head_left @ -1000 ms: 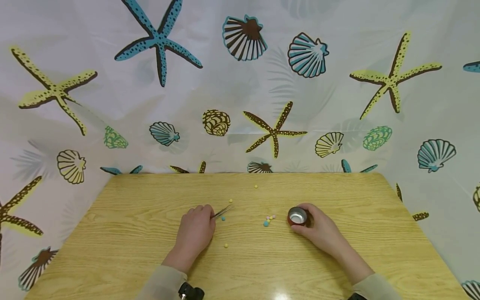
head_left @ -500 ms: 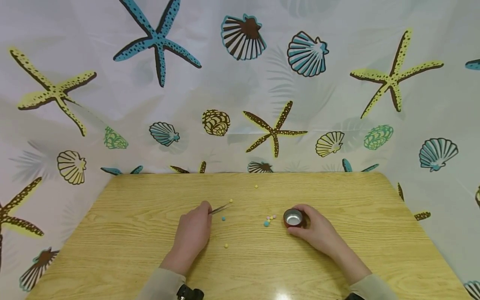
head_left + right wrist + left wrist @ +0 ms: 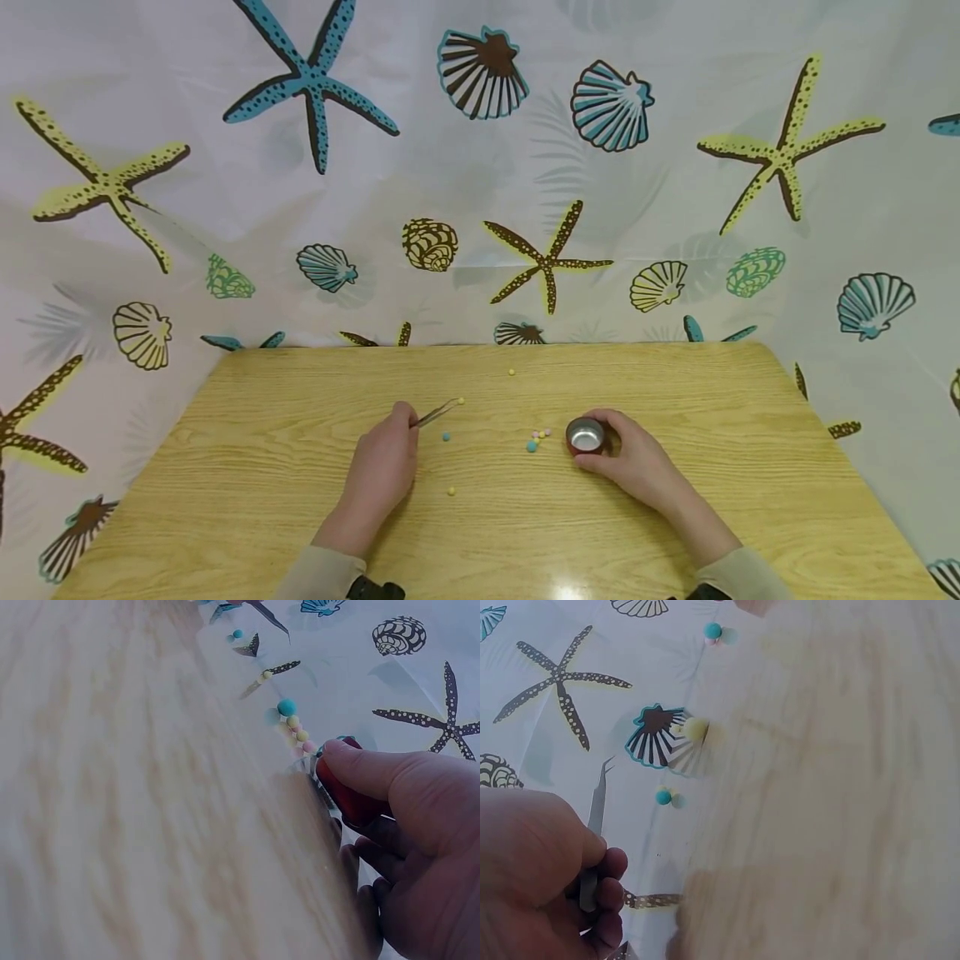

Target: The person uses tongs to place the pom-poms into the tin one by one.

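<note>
My left hand (image 3: 382, 458) pinches a pair of metal tweezers (image 3: 435, 413), pointing away to the right. Their thin bent tips are slightly parted in the left wrist view and reach right up to a small yellow ball (image 3: 461, 402) in the head view. A blue ball (image 3: 446, 437) lies just below the tweezers. With thumb and fingers around its side, my right hand (image 3: 637, 458) holds a small round red tin (image 3: 586, 435), its silvery inside facing up with nothing in it. Left of the tin sits a cluster of pink and yellow balls with a larger blue ball (image 3: 532, 447).
One yellow ball (image 3: 452, 492) lies nearer the front of the wooden table (image 3: 270, 450), another yellow ball (image 3: 512, 372) near its back edge. A white cloth (image 3: 465, 175) printed with starfish and shells hangs behind and along both sides.
My left hand has drawn back slightly to the left, and the tweezers' tips have shifted to the far yellow ball. My right hand has brought the tin a little left, closer to the cluster.
</note>
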`<state>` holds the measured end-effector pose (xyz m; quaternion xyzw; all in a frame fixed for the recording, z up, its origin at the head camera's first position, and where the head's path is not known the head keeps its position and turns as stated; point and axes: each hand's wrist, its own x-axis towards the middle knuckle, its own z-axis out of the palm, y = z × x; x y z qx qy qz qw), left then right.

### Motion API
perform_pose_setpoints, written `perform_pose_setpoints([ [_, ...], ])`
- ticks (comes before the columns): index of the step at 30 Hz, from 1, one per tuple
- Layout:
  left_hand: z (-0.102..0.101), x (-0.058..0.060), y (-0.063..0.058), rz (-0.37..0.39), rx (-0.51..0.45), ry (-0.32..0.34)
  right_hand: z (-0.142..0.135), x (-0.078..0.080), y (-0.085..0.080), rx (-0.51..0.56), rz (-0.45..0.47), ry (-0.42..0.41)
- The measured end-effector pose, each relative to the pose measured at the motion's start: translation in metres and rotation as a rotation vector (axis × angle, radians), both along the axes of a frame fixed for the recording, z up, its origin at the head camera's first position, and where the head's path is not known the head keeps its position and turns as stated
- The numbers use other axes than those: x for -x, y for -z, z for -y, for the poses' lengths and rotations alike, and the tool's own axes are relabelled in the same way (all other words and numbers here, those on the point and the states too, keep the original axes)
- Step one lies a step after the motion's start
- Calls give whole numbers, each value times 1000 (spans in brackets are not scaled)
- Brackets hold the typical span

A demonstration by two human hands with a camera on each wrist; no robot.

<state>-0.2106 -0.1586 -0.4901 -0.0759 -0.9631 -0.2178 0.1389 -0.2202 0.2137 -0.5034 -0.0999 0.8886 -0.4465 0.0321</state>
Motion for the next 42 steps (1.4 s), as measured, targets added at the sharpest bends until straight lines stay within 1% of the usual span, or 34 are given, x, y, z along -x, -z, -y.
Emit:
perform_pose_setpoints([
  [4, 1, 0, 0, 55, -53, -6, -1, 1, 1, 8, 8, -8],
  [7, 2, -1, 0, 75, -79, -6, -1, 1, 2, 12, 8, -16],
  [19, 5, 1, 0, 84, -203, -9, -1, 0, 2, 5, -2, -11],
  [23, 6, 1, 0, 74, -236, -10, -1, 1, 2, 8, -4, -7],
  [27, 9, 2, 1, 42, -242, -14, -1, 1, 3, 12, -5, -7],
  [31, 10, 2, 1, 42, -238, -20, -1, 1, 3, 11, 0, -7],
  [34, 12, 2, 1, 53, -247, -11, -1, 1, 3, 12, 6, -9],
  [38, 14, 5, 5, 45, -270, 5, -1, 1, 2, 15, 10, -11],
  [42, 17, 7, 10, 61, -304, 13, -1, 1, 2, 17, 10, -10],
])
